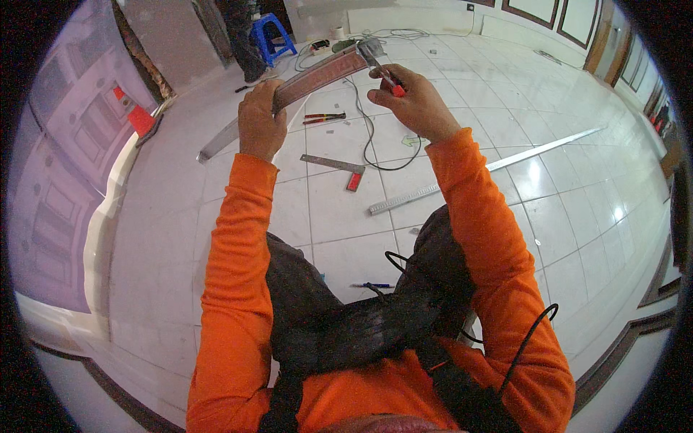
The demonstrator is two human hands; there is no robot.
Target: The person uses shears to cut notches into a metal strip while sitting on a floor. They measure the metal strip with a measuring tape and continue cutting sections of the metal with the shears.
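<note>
Orange sleeves (pixel 238 267) are covering both of the person's forearms, which are stretching forward over a floor of pale tiles (pixel 260 216). The left hand (pixel 262 119) is keeping a closed grip on a long metal channel (pixel 321 76), fingers and thumb wrapping it partway along. This channel is sitting raised above the floor, slanting from a low end at the left to a higher end at the right, its reddish-brown face showing beyond the hand. Near that higher end the right hand (pixel 415 105) is holding a red-handled tool (pixel 397 91) in a narrow grip (the tool's head is too indistinct to tell whether it is biting the metal).

Below the hands, pincers (pixel 325 117) with red and yellow handles are lying on the tiles. Nearer the knees, a try square (pixel 332 164) with a red stock is lying flat, and a long silvery metal strip (pixel 527 153) is running off to the right, partly passing behind the right sleeve. Between pincers and strip, a black cable (pixel 371 137) is curving. A blue pen (pixel 375 285) is resting between the legs, and a blue plastic stool (pixel 271 36) is standing farther back, beside another person's dark trouser leg (pixel 244 36).
</note>
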